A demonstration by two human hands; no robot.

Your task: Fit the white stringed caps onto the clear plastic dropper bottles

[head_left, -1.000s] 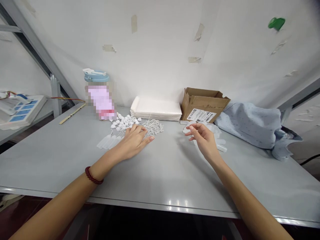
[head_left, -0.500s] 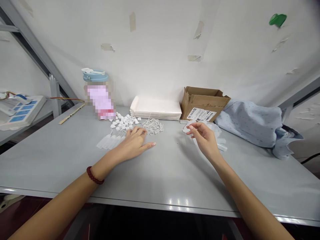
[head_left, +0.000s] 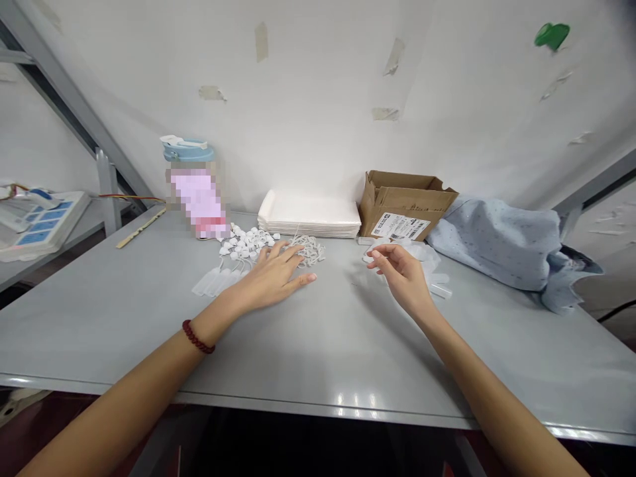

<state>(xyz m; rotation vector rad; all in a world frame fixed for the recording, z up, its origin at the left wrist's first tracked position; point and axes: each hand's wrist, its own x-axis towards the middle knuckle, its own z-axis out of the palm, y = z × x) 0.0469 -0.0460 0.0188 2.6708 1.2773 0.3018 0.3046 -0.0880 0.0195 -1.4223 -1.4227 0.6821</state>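
My left hand lies flat on the grey table, fingers spread, its fingertips touching a tangle of white loops. A heap of small white caps sits just beyond it, and clear plastic pieces lie to its left. My right hand hovers above the table with its fingers curled into a pinch. Whether something small and clear sits between those fingers I cannot make out. More clear plastic pieces lie behind that hand.
A stack of white sheets and an open cardboard box stand at the back by the wall. A bottle with a blue lid stands at back left. Blue cloth lies on the right. A side bench is at left.
My left hand slid forward and right onto the white loops and spread its fingers wider. My right hand stayed nearly in place, fingers closing slightly.
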